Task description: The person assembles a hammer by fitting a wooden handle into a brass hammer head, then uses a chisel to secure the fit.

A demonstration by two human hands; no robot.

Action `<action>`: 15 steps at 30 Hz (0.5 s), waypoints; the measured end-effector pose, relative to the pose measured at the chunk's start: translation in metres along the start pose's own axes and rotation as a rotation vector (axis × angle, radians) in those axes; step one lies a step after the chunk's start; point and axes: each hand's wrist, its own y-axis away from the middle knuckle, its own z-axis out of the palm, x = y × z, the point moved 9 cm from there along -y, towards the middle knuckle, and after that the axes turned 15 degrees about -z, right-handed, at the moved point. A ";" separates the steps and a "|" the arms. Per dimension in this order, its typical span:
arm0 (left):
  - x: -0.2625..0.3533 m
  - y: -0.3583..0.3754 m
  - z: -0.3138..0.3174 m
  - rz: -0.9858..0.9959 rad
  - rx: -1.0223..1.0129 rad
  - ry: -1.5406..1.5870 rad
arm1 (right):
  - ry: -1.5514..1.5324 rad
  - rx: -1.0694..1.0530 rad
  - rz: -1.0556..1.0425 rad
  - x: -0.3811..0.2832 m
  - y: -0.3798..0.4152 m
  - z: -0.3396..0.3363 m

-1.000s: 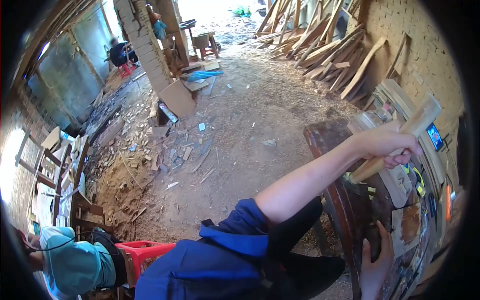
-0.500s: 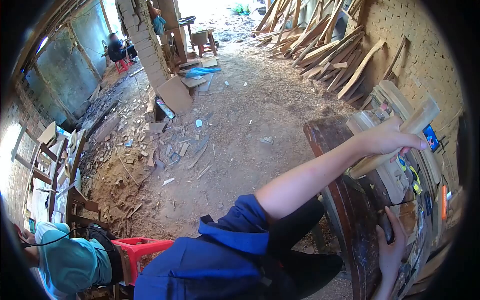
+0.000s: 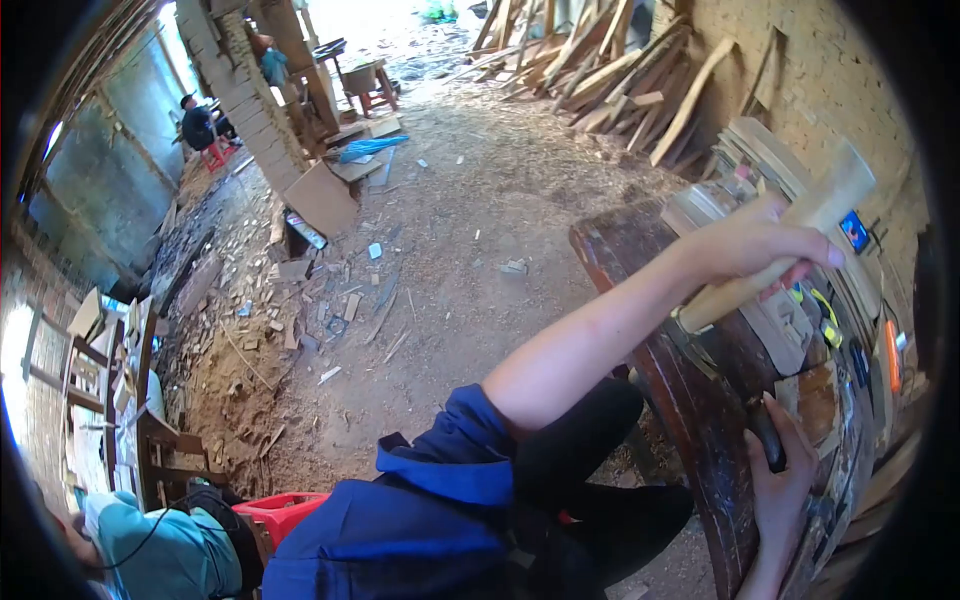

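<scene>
My left hand (image 3: 765,245) is closed around a pale wooden mallet (image 3: 835,185), a club-like length of wood held slanting above the bench. Below it, my right hand (image 3: 783,480) grips the dark rounded handle of a chisel (image 3: 768,440); its blade is hard to make out. A brown piece of wood (image 3: 818,400) lies on the worn dark workbench (image 3: 690,430) beside the right hand's fingers. Shaped pale boards (image 3: 775,335) rest on the bench under the mallet.
A yellow tape measure (image 3: 830,333), an orange tool (image 3: 893,355) and a phone (image 3: 854,231) sit along the wall side. Planks (image 3: 610,70) lean at the back. A person in a teal shirt (image 3: 160,550) is at lower left; another person (image 3: 200,125) sits far off. Scraps litter the floor.
The view has shifted, so the background sits further left and higher. My left hand still holds the mallet raised, and my right hand still grips the dark handle, now more in view.
</scene>
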 end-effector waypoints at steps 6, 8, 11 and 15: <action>-0.008 -0.010 -0.006 -0.023 0.042 -0.013 | 0.097 0.069 -0.100 -0.006 -0.003 -0.011; -0.008 -0.014 -0.002 -0.007 -0.010 -0.020 | 0.104 0.071 -0.104 -0.005 -0.004 -0.014; -0.009 -0.014 0.005 0.001 -0.076 -0.046 | 0.117 0.068 -0.136 -0.004 -0.005 -0.016; -0.007 -0.015 0.008 0.044 -0.194 0.035 | 0.068 0.058 -0.106 0.006 -0.003 -0.013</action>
